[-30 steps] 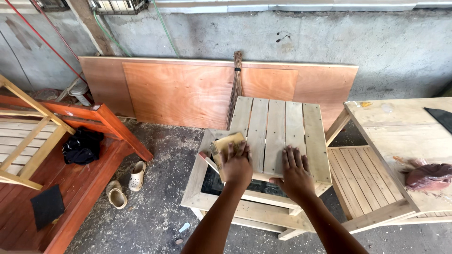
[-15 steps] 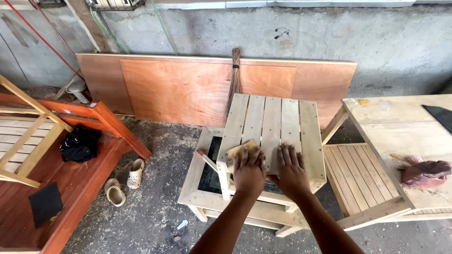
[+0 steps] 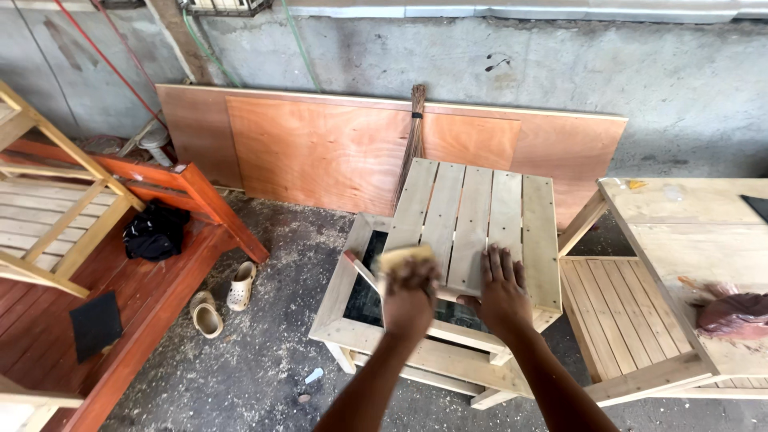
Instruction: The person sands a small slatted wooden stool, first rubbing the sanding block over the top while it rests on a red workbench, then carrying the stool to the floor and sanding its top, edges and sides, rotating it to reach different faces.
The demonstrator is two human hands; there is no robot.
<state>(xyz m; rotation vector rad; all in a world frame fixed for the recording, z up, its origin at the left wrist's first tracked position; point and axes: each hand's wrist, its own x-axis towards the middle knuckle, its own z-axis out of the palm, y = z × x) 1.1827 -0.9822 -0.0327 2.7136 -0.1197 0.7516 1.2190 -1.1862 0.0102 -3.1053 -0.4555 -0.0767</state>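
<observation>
Slatted pale wood made up the panel (image 3: 474, 228) the person was working on, and it lay propped at a tilt across a low wooden frame (image 3: 346, 282) on the dusty concrete floor (image 3: 264, 352), its far edge raised toward the wall. The slats ran away from the person, so the panel's long lines pointed from the near edge up toward the plywood sheet (image 3: 320, 148) leaning on that wall.

Closed around a small tan sanding block (image 3: 406, 258) was the left hand (image 3: 410, 294), blurred in the picture, at the near left corner of the panel. The block sat just ahead of the knuckles, its long side lying across the slats rather than along them. I could not tell whether the block was pressed flat on the wood or held just off it.

Spread wide, fingers flat and pointing up the slats, the right hand (image 3: 502, 290) rested on the panel's near middle. It touched the wood and held nothing. The two hands were just beside each other, the left one nearer the panel's edge and the open frame beside it.

A broom (image 3: 411, 136) leaned against the plywood behind the panel. To the right stood a wooden table (image 3: 680, 232) with a dark reddish rag (image 3: 732, 312) on it. A pair of pale slip-on shoes (image 3: 220, 298) lay on the floor to the left, near a red-stained bench (image 3: 172, 240) and a black bag (image 3: 156, 230).
</observation>
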